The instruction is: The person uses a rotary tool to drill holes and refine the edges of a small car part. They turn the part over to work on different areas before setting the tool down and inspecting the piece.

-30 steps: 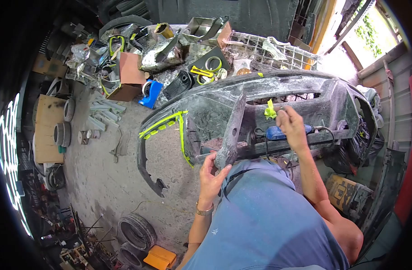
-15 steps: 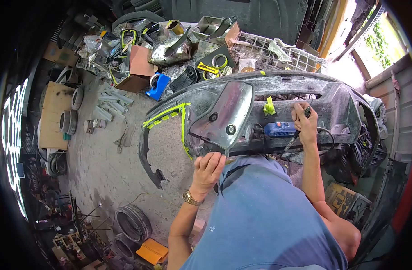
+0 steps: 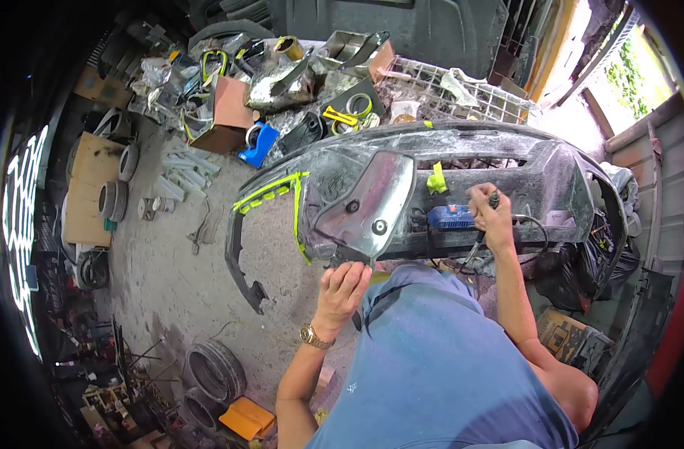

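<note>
A silver curved metal-like panel (image 3: 368, 202) with two dark round fittings leans on a dusty dark car bumper (image 3: 540, 187). My left hand (image 3: 343, 293) is closed on the panel's lower edge, near its bottom corner. In my right hand (image 3: 493, 218) is a pen-shaped rotary tool handpiece (image 3: 494, 200), held upright-tilted between the fingers; its business end is too small to make out. A blue rotary tool body (image 3: 451, 217) rests against the bumper just left of that hand. Yellow-green masking tape (image 3: 300, 217) lines an opening at the bumper's left end.
Behind the bumper, a cluttered surface holds a cardboard box (image 3: 232, 112), a blue tape dispenser (image 3: 259, 144), a tape roll (image 3: 359, 105) and a wire rack (image 3: 499, 101). Tyres (image 3: 216, 372) lie on the floor at lower left. A black bag (image 3: 574, 273) sits at right.
My right hand has come down slightly and left with the handpiece, which has turned in the fingers. My left hand stays on the panel. The bumper and panel appear shifted slightly left.
</note>
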